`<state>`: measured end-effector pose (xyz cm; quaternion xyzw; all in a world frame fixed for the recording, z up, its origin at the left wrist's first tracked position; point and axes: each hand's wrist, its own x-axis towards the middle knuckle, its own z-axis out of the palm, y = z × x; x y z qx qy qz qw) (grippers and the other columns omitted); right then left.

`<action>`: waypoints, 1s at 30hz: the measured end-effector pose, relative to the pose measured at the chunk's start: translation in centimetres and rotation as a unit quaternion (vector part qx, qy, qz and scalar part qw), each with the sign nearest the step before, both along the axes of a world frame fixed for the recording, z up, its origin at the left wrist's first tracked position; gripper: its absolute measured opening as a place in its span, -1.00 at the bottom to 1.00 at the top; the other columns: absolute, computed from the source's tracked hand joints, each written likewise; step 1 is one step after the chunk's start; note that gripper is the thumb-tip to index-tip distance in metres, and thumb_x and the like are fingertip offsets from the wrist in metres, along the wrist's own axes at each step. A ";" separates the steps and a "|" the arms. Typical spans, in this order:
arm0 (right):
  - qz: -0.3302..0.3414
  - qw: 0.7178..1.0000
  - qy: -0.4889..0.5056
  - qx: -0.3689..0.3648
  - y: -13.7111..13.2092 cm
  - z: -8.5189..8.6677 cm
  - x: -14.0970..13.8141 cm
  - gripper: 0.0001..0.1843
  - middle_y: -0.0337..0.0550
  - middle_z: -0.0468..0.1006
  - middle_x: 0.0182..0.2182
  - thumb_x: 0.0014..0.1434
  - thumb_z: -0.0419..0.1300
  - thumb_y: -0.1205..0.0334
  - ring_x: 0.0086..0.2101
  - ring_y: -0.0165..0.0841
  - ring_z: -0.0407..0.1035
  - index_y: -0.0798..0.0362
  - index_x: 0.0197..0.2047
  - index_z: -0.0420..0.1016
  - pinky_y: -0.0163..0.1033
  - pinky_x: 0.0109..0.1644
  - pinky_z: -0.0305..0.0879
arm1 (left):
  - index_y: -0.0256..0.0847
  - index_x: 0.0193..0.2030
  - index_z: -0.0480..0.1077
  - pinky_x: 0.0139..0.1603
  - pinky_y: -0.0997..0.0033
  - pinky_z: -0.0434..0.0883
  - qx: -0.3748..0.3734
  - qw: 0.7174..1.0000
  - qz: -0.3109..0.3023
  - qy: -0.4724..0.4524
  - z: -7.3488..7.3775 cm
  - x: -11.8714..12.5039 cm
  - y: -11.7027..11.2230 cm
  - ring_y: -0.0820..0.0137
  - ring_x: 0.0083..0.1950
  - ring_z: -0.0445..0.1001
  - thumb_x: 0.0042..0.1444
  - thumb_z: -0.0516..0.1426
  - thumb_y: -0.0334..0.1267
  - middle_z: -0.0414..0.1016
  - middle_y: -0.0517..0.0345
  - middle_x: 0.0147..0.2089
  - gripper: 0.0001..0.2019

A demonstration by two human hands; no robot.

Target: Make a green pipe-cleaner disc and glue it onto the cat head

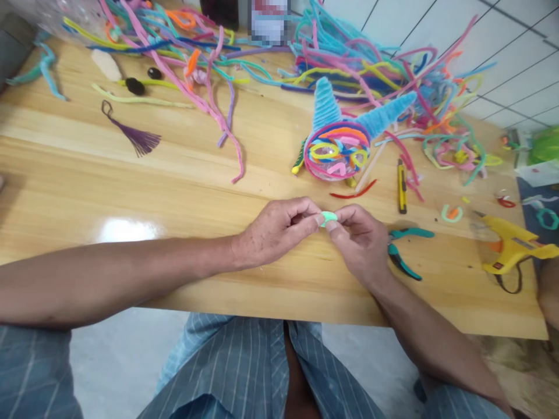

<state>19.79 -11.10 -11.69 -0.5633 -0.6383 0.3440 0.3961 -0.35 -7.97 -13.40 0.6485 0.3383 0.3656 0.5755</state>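
Observation:
Both hands meet over the front part of the wooden table. Between thumb and fingers, my left hand pinches one side of a small light-green pipe cleaner piece, bent into a rounded shape. The other side is pinched by my right hand. Just beyond them stands a colourful pipe cleaner mask with a pink rim, yellow eye rings and two blue horns. A red pipe cleaner strip lies between the mask and my hands. Teal-handled pliers lie beside my right wrist.
A yellow utility knife and a yellow glue gun lie to the right. Piles of coloured pipe cleaners cover the back of the table. A purple tassel lies at left.

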 end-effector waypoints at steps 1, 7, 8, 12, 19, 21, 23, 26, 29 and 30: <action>-0.002 1.000 -0.002 -0.001 0.0 0.0 0.0 -0.80 -0.34 0.51 -0.51 0.26 0.38 0.13 -0.47 -0.40 0.35 -0.07 -0.36 0.49 -0.23 -0.34 0.32 | -0.27 -0.17 0.54 -0.24 0.45 0.37 0.001 1.000 -0.002 0.001 0.0 0.0 0.0 0.45 -0.30 0.42 0.43 0.16 -0.11 0.54 0.17 -0.31 -0.73; 0.000 1.000 -0.005 0.001 -0.2 -0.1 0.0 -0.83 -0.37 0.49 -0.52 0.26 0.35 0.18 -0.49 -0.43 0.32 -0.07 -0.36 0.47 -0.25 -0.35 0.28 | -0.27 -0.17 0.54 -0.25 0.46 0.36 0.016 1.000 -0.006 -0.006 0.1 0.0 -0.2 0.46 -0.31 0.42 0.44 0.16 -0.12 0.55 0.17 -0.31 -0.73; 0.001 1.000 -0.004 0.005 -0.2 -0.1 0.0 -0.84 -0.38 0.48 -0.52 0.25 0.34 0.19 -0.49 -0.43 0.31 -0.07 -0.36 0.47 -0.26 -0.35 0.27 | -0.27 -0.17 0.54 -0.26 0.47 0.36 0.017 1.000 -0.007 -0.007 0.1 0.0 -0.2 0.47 -0.32 0.41 0.44 0.16 -0.12 0.54 0.18 -0.32 -0.73; -0.002 1.000 0.001 0.011 -0.4 -0.3 -0.1 -0.85 -0.38 0.48 -0.51 0.26 0.33 0.20 -0.48 -0.43 0.31 -0.08 -0.35 0.47 -0.26 -0.35 0.27 | -0.27 -0.18 0.53 -0.32 0.49 0.31 0.023 1.000 -0.007 -0.013 0.2 0.0 -0.2 0.49 -0.35 0.35 0.45 0.17 -0.10 0.49 0.20 -0.35 -0.72; 0.006 1.000 0.014 -0.018 -0.3 0.0 -0.1 -0.81 -0.39 0.44 -0.51 0.28 0.34 0.18 -0.48 -0.44 0.25 -0.06 -0.36 0.47 -0.25 -0.34 0.23 | -0.26 -0.17 0.53 -0.30 0.47 0.31 0.034 0.999 -0.005 -0.013 0.0 0.0 -0.1 0.48 -0.35 0.36 0.44 0.16 -0.12 0.48 0.20 -0.34 -0.74; 0.008 0.999 0.019 -0.025 -0.3 0.1 -0.1 -0.82 -0.38 0.45 -0.50 0.30 0.34 0.16 -0.47 -0.43 0.26 -0.06 -0.34 0.48 -0.23 -0.31 0.26 | -0.25 -0.19 0.51 -0.30 0.46 0.31 0.031 0.999 0.000 -0.016 0.0 0.0 -0.1 0.47 -0.34 0.35 0.44 0.15 -0.13 0.45 0.21 -0.35 -0.75; 0.013 0.999 0.027 -0.026 -0.3 0.1 -0.1 -0.85 -0.37 0.46 -0.48 0.31 0.34 0.17 -0.46 -0.42 0.27 -0.06 -0.31 0.49 -0.22 -0.28 0.28 | -0.25 -0.21 0.48 -0.31 0.47 0.30 0.025 1.000 0.005 -0.015 0.1 0.0 -0.1 0.48 -0.35 0.32 0.43 0.15 -0.15 0.41 0.24 -0.37 -0.76; 0.021 0.999 0.033 -0.015 -0.3 0.1 0.0 -0.89 -0.37 0.49 -0.46 0.34 0.30 0.20 -0.43 -0.41 0.32 -0.07 -0.27 0.49 -0.22 -0.26 0.28 | -0.24 -0.22 0.47 -0.35 0.49 0.26 0.018 1.000 0.005 -0.014 0.3 0.0 0.0 0.49 -0.38 0.27 0.43 0.15 -0.15 0.35 0.27 -0.40 -0.77; 0.019 1.000 0.021 0.006 -0.3 0.1 0.0 -0.88 -0.37 0.49 -0.46 0.35 0.27 0.21 -0.43 -0.41 0.33 -0.07 -0.28 0.49 -0.23 -0.28 0.26 | -0.25 -0.23 0.47 -0.37 0.49 0.24 0.013 1.000 -0.005 -0.016 0.4 0.0 -0.1 0.51 -0.39 0.25 0.43 0.16 -0.16 0.34 0.29 -0.41 -0.77; 0.017 1.000 0.013 0.013 -0.3 0.1 0.0 -0.87 -0.37 0.48 -0.47 0.34 0.28 0.22 -0.43 -0.42 0.32 -0.07 -0.29 0.49 -0.23 -0.29 0.25 | -0.25 -0.24 0.47 -0.36 0.49 0.24 0.011 1.000 -0.009 -0.016 0.4 0.0 -0.1 0.51 -0.39 0.26 0.42 0.16 -0.16 0.34 0.28 -0.41 -0.77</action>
